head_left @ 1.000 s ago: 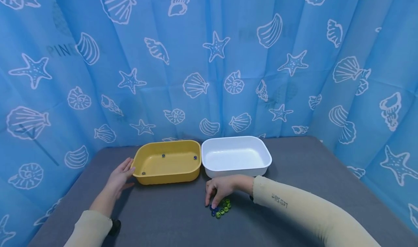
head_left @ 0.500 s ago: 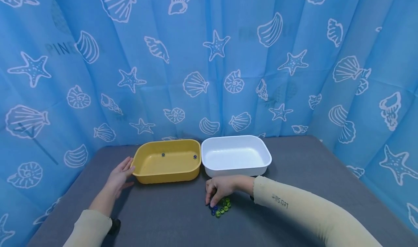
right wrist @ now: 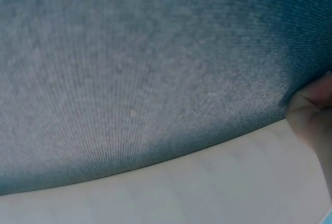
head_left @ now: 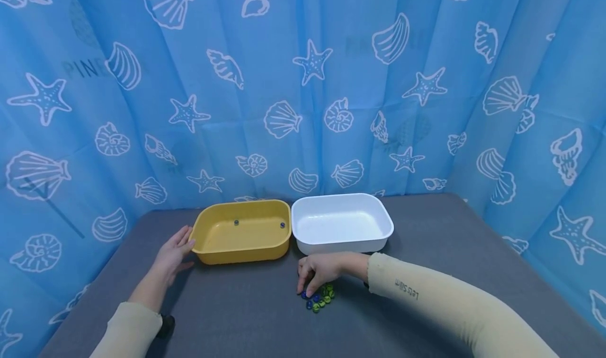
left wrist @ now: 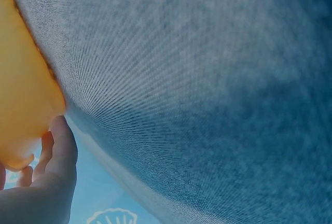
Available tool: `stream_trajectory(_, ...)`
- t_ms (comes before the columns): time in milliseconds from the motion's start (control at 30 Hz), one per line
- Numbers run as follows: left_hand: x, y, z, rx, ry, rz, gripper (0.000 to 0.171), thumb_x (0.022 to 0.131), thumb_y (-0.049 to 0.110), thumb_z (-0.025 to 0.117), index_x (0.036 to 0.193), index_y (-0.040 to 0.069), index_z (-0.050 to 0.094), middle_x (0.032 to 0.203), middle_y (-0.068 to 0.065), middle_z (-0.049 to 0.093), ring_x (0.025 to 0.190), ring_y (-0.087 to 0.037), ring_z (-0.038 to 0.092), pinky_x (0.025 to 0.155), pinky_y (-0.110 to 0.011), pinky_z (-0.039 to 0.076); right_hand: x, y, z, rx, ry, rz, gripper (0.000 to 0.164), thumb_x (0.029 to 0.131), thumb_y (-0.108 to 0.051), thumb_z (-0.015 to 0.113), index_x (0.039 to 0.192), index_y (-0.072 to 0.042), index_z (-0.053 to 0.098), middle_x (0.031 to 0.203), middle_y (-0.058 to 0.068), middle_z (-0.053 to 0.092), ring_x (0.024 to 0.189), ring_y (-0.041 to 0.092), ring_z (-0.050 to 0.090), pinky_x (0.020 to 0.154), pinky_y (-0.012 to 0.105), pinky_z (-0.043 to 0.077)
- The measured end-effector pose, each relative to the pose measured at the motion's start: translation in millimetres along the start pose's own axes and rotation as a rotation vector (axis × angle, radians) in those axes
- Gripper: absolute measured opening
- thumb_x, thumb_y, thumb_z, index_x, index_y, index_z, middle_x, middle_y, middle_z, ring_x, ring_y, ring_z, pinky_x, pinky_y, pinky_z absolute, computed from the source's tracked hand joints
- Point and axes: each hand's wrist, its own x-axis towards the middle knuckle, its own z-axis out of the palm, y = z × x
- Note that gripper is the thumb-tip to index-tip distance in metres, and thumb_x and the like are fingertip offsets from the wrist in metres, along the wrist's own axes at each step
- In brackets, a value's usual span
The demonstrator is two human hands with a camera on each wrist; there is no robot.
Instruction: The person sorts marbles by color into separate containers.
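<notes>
In the head view my right hand (head_left: 320, 273) reaches down to the table, with curled thumb and forefinger on either side of a blue marble (head_left: 304, 295). Close to the thumb lie more blue marbles (head_left: 310, 304), and beside them a cluster of green marbles (head_left: 326, 298), partly covered by the hand. My left hand (head_left: 171, 250) rests against the left end of the yellow bin (head_left: 241, 255), its fingers fairly straight along the outer wall. Two dark blue marbles (head_left: 282, 225) show on the bin's floor. The right wrist view shows only part of the hand, no marble.
A white bin (head_left: 343, 246) stands to the right of the yellow one, their ends touching or nearly so. Both are on a grey cloth-covered table (head_left: 236, 310). A blue curtain (head_left: 303, 137) with shell and starfish prints hangs behind and at the sides.
My right thumb has shifted slightly, and a blue marble now shows between thumb and forefinger, left of the others. My left hand stays on the yellow bin. The head view tilts slightly.
</notes>
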Motion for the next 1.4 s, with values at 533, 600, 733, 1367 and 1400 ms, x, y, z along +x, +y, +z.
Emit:
stream_trajectory(533,0.1,1.1,1.5,0.002,0.015,-0.003,0.064,0.107,0.020,0.040,0.156,0.014,0.001,0.161,-0.005,0.005,0.145,-0.036,0.015,0.107,-0.062,0.029,-3,0,-2,0.097,0.022,-0.007,0.010,0.087,-0.010,0.073,0.095,-0.013,0.078,0.090,-0.009,0.058,0.082,0.003,0.053,0.076,0.020,0.047)
stream_trajectory(600,0.2,0.6,1.4,0.002,0.014,-0.003,0.064,0.107,0.020,0.040,0.156,0.013,0.000,0.161,-0.005,0.005,0.145,-0.036,0.015,0.107,-0.062,0.029,-3,0,-2,0.107,0.024,-0.008,0.010,0.087,-0.009,0.073,0.095,-0.013,0.078,0.090,-0.010,0.059,0.082,0.003,0.054,0.076,0.020,0.047)
stream_trajectory(733,1.3,-0.3,0.8,0.000,0.018,-0.006,0.064,0.107,0.021,0.040,0.156,0.013,0.001,0.161,-0.006,0.005,0.145,-0.037,0.015,0.107,-0.062,0.029,-4,0,-3,0.132,0.025,-0.011,0.011,0.088,-0.009,0.072,0.096,-0.013,0.078,0.091,-0.009,0.060,0.082,0.003,0.055,0.076,0.020,0.047)
stream_trajectory(1367,-0.5,2.0,-0.3,-0.022,0.003,-0.016,0.063,0.107,0.021,0.040,0.156,0.013,0.001,0.161,-0.005,0.005,0.145,-0.035,0.015,0.107,-0.061,0.028,-2,-19,-17,0.304,0.144,-0.054,0.011,0.091,-0.010,0.069,0.100,-0.010,0.074,0.087,-0.004,0.067,0.079,0.012,0.058,0.076,0.032,0.052)
stream_trajectory(1400,-0.9,2.6,0.0,-0.023,0.006,-0.016,0.063,0.107,0.021,0.040,0.156,0.013,0.001,0.161,-0.005,0.006,0.145,-0.035,0.015,0.107,-0.061,0.028,-1,-21,-20,0.311,0.158,-0.065,0.011,0.091,-0.010,0.069,0.100,-0.009,0.074,0.087,-0.003,0.067,0.078,0.013,0.057,0.076,0.034,0.052)
